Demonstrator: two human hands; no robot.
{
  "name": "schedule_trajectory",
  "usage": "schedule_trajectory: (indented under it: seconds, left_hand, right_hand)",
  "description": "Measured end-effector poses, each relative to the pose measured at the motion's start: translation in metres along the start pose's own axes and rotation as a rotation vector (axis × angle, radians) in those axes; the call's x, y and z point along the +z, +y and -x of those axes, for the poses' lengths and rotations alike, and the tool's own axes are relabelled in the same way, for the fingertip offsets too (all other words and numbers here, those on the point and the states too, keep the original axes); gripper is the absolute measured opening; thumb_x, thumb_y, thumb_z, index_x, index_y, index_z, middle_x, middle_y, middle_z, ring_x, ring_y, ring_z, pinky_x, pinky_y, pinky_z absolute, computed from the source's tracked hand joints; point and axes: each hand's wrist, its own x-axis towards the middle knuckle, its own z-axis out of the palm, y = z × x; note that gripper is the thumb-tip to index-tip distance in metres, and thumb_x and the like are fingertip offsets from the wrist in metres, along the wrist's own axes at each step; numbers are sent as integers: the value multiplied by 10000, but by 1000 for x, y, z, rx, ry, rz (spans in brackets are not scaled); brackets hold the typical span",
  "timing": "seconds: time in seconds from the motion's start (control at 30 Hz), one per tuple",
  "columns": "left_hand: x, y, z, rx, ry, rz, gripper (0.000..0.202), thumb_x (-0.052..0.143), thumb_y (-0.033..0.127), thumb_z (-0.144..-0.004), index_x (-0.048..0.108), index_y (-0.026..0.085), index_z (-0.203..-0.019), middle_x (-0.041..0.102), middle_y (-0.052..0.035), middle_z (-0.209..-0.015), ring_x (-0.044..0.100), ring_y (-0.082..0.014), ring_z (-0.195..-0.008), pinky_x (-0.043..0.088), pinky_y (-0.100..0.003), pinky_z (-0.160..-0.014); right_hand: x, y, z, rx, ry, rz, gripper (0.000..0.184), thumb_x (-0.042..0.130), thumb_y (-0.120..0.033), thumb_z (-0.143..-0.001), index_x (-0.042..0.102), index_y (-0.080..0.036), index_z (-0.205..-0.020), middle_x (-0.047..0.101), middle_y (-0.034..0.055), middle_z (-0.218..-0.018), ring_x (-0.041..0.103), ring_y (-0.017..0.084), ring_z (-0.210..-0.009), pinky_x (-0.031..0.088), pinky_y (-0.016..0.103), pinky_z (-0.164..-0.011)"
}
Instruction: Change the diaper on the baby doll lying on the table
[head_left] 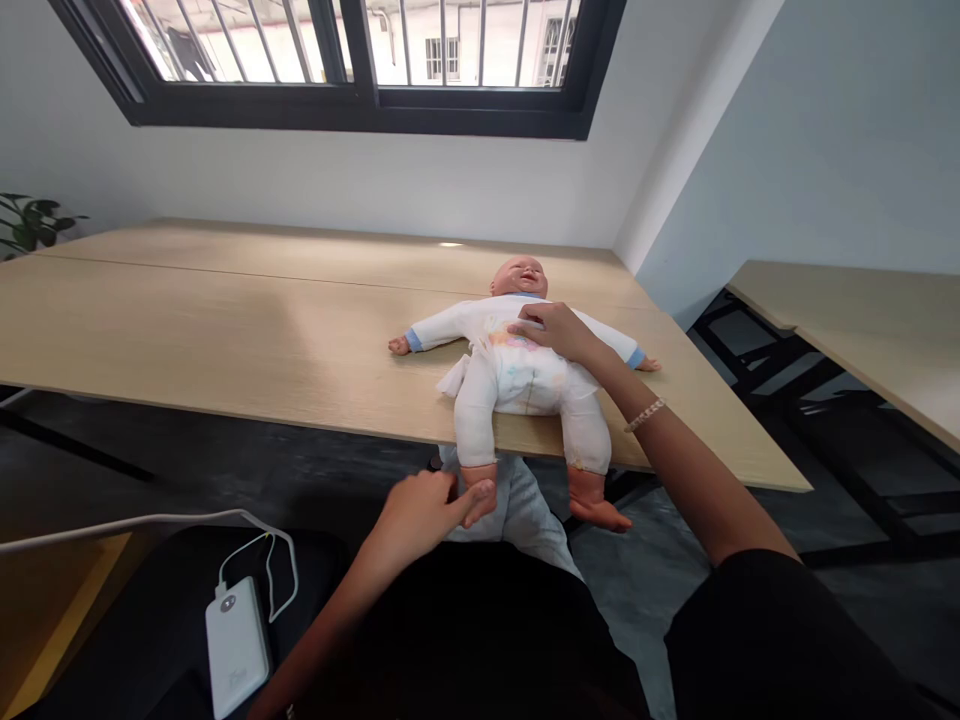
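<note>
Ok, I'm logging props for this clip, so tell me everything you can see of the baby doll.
The doll lies on its back on the pale wooden table, head away from the camera, arms spread, legs hanging over the near edge. It wears a white soft-looking suit with blue cuffs and a pastel print on the front; head, hands and feet are bare and look like plastic. The right hand rests on its chest, and the left hand grips one foot.

head view | worn high, faces forward and down | doll near, on table ahead
</note>
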Motion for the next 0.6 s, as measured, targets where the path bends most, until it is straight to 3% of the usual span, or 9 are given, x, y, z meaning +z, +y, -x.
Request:
schedule_trajectory:
  seconds: [0.07, 0.13, 0.23, 0.3, 0.43, 0.6]
  left_hand:
    - [-13, 14, 5, 91, 225, -324, 552, 476, 631, -987, 583, 195, -665, 633, -58, -648, 648, -237, -665, 464, -337, -676]
    - [-20, 32, 1, 412, 294, -428, 489, 445, 545, -1041, 658, 194, -775, 709, -61, -770, 674, -220, -762, 491, -331, -740]
    - [-17, 56, -28, 947, 232, -523, 318, 481, 423, -1063, 726, 221, -1066, 753, -64, -1169, 634, -236, -1218, 458, -392, -1066]
    - [-8, 66, -57, 1100, 157, -638, 292, 493, 368, -1066, 674, 285, -1279, 654, -37, -1420, 513, -239, -1409, 320, -479, -1221]
    - [1, 76, -109, 1109, 41, -809, 395, 504, 363, -1063, 559, 266, -1442, 524, -58, -1570, 421, -243, -1498, 238, -511, -1265]
    - [-12, 85, -139, 1036, 45, -829, 421, 442, 364, -1080, 515, 291, -1488, 474, -50, -1610, 328, -260, -1550, 147, -563, -1278]
  right_hand:
    - [2, 4, 0, 12, 39, -67, 367, 652, -416, -933, 514, -191, -678, 415, -38, -592, 349, 126, -620, 261, 292, -628]
    - [4, 6, 0, 30, 79, -105, 340, 676, -437, -900, 554, -190, -700, 429, -40, -586, 359, 129, -613, 262, 290, -620]
    - [6, 7, -3, 56, 115, -140, 336, 702, -474, -870, 583, -194, -726, 486, -34, -583, 411, 136, -603, 286, 282, -612]
    - [8, 7, -5, 75, 134, -151, 338, 731, -483, -846, 595, -196, -731, 514, -29, -579, 449, 141, -596, 310, 278, -613]
    - [13, 10, -8, 115, 195, -154, 357, 813, -485, -758, 609, -196, -702, 551, -13, -592, 475, 146, -597, 339, 279, -612]
    - [23, 17, -5, 142, 264, -323, 496, 771, -673, -706, 616, -202, -699, 535, -14, -575, 461, 144, -579, 362, 287, -584]
